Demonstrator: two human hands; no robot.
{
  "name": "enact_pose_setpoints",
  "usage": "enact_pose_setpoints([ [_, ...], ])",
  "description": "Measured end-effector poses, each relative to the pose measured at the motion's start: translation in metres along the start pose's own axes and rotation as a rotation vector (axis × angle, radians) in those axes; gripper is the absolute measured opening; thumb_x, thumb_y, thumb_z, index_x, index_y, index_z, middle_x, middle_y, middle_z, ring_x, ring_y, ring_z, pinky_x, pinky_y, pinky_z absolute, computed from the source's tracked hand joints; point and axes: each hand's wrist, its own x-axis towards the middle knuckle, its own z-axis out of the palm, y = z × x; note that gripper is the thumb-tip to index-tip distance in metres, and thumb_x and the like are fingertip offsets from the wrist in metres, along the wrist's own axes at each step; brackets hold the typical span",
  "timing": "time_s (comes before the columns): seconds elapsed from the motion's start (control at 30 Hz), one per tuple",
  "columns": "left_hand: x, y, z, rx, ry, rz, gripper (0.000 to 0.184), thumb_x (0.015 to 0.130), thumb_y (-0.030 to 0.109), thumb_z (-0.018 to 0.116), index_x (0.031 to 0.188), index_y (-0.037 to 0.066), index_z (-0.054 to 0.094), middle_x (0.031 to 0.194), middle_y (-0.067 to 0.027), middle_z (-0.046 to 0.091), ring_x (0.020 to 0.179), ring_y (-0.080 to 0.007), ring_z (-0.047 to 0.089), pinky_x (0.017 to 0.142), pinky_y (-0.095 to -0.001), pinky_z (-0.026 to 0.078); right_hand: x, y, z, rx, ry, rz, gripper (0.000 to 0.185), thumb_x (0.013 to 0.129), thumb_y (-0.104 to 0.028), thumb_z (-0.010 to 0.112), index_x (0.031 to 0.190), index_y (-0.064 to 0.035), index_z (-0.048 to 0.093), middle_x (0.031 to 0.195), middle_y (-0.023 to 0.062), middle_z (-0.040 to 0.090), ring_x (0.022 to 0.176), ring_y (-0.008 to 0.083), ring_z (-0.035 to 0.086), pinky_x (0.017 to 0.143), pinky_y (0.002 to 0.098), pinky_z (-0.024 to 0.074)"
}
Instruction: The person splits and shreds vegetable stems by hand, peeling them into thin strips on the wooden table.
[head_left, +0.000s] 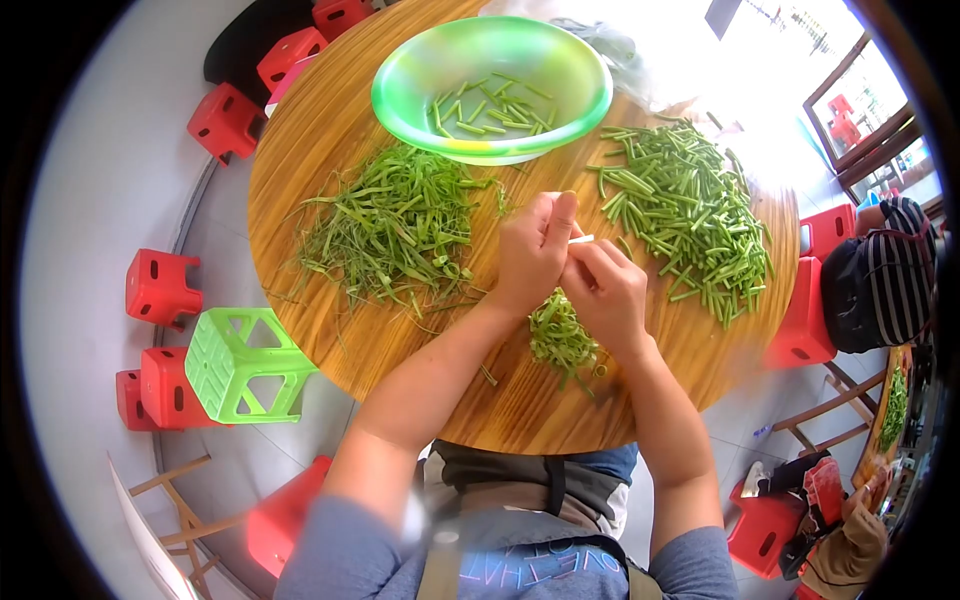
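My left hand [537, 243] and my right hand [607, 292] meet over the middle of the round wooden table, fingers closed. Between them shows the pale end of a vegetable stem [581, 239], pinched by both; the rest of it is hidden by my fingers. Just below my right hand lies a small heap of curled green peelings [560, 332]. To the left spreads a larger pile of leafy green strips [395, 228]. On the right is a wide pile of short-cut green stems [690, 215]. Beyond my hands, a green-and-yellow plastic basin [490, 150] holds several cut stems.
The wooden table [500, 405] has crumpled clear plastic [640, 60] at its far side. Around it stand red stools [160, 287] and a green stool [245, 365]. At the right, a dark striped bag [880, 285] rests on a red stool, and another person sits lower right.
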Motion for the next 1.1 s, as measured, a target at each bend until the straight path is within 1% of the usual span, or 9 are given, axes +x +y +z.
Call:
enact_pose_setpoints([
  [0.33, 0.009, -0.01, -0.002, -0.058, 0.054, -0.111, 0.025, 0.086, 0.026, 0.06, 0.085, 0.001, 0.057, 0.051, 0.001, 0.049, 0.044, -0.0042, 0.041, 0.041, -0.0219, 0.033, 0.002, -0.004, -0.007, 0.078, -0.043, -0.01, 0.01, 0.071, 0.002, 0.062, 0.08, -0.0017, 0.062, 0.066, 0.005, 0.056, 0.05, 0.0103, 0.05, 0.046, 0.0226, 0.0406],
  [0.43, 0.017, -0.011, -0.008, -0.143, 0.133, -0.229, 0.026, 0.087, 0.027, 0.06, 0.086, 0.001, 0.056, 0.05, 0.0022, 0.047, 0.042, -0.0035, 0.039, 0.04, -0.0203, 0.033, 0.003, 0.001, -0.014, 0.23, 0.063, 0.158, 0.007, 0.074, 0.003, 0.06, 0.08, -0.0001, 0.062, 0.065, 0.0029, 0.056, 0.051, 0.0052, 0.048, 0.047, 0.0198, 0.0381],
  [0.47, 0.02, -0.011, -0.011, -0.173, 0.162, -0.277, 0.026, 0.087, 0.027, 0.06, 0.087, 0.001, 0.056, 0.05, 0.0025, 0.047, 0.041, -0.0033, 0.039, 0.04, -0.0198, 0.033, 0.003, 0.003, -0.016, 0.41, 0.111, 0.289, 0.004, 0.077, 0.002, 0.059, 0.079, 0.0012, 0.062, 0.065, 0.0008, 0.057, 0.053, 0.0028, 0.046, 0.047, 0.0189, 0.0366],
  [0.57, 0.024, -0.015, -0.015, -0.211, 0.181, -0.295, 0.028, 0.087, 0.026, 0.06, 0.086, -0.001, 0.055, 0.05, 0.0017, 0.047, 0.04, -0.0036, 0.04, 0.04, -0.0193, 0.034, 0.006, 0.007, -0.027, 0.41, 0.083, 0.454, 0.003, 0.078, -0.001, 0.059, 0.077, 0.0012, 0.061, 0.062, 0.001, 0.056, 0.053, 0.0044, 0.046, 0.048, 0.0193, 0.0366],
  [0.67, 0.023, -0.016, -0.014, -0.247, 0.149, -0.275, 0.028, 0.086, 0.026, 0.06, 0.085, -0.001, 0.055, 0.051, 0.0018, 0.048, 0.041, -0.0036, 0.04, 0.04, -0.0193, 0.035, 0.007, 0.008, -0.02, 0.148, -0.101, 0.248, 0.003, 0.076, -0.002, 0.06, 0.078, 0.0001, 0.061, 0.062, 0.0028, 0.055, 0.052, 0.0069, 0.047, 0.048, 0.0208, 0.0379],
  [0.8, 0.021, -0.018, -0.012, -0.234, 0.115, -0.231, 0.028, 0.087, 0.026, 0.059, 0.086, -0.001, 0.055, 0.052, 0.0021, 0.048, 0.044, -0.0029, 0.041, 0.04, -0.0193, 0.035, 0.004, 0.01, -0.013, 0.029, -0.292, 0.083, 0.018, 0.073, -0.004, 0.064, 0.091, -0.0036, 0.064, 0.066, 0.0062, 0.055, 0.053, 0.011, 0.05, 0.05, 0.0245, 0.0423],
  [0.9, 0.019, -0.012, -0.01, -0.145, 0.075, -0.251, 0.028, 0.087, 0.026, 0.058, 0.089, -0.002, 0.055, 0.053, 0.0022, 0.049, 0.045, -0.0026, 0.042, 0.041, -0.0196, 0.034, 0.007, -0.003, -0.012, 0.108, -0.173, 0.341, 0.019, 0.075, -0.006, 0.067, 0.093, -0.0027, 0.063, 0.067, 0.0062, 0.056, 0.053, 0.0108, 0.051, 0.049, 0.025, 0.0426],
  [1.03, 0.013, -0.001, -0.008, -0.005, -0.07, -0.238, 0.03, 0.088, 0.027, 0.056, 0.09, -0.002, 0.056, 0.057, 0.001, 0.052, 0.047, -0.004, 0.043, 0.043, -0.0207, 0.033, 0.007, 0.005, -0.007, 0.148, -0.08, 0.069, 0.013, 0.076, -0.004, 0.068, 0.087, -0.0015, 0.062, 0.068, 0.0045, 0.057, 0.055, 0.0093, 0.052, 0.049, 0.023, 0.0433],
  [1.1, 0.011, 0.003, -0.007, 0.0, -0.062, -0.267, 0.03, 0.089, 0.028, 0.054, 0.09, -0.001, 0.057, 0.058, 0.0005, 0.053, 0.048, -0.0044, 0.043, 0.044, -0.0217, 0.034, 0.006, 0.004, -0.007, 0.167, -0.033, 0.114, 0.011, 0.076, -0.004, 0.067, 0.085, -0.0015, 0.062, 0.068, 0.0047, 0.058, 0.055, 0.0096, 0.053, 0.051, 0.0225, 0.0438],
])
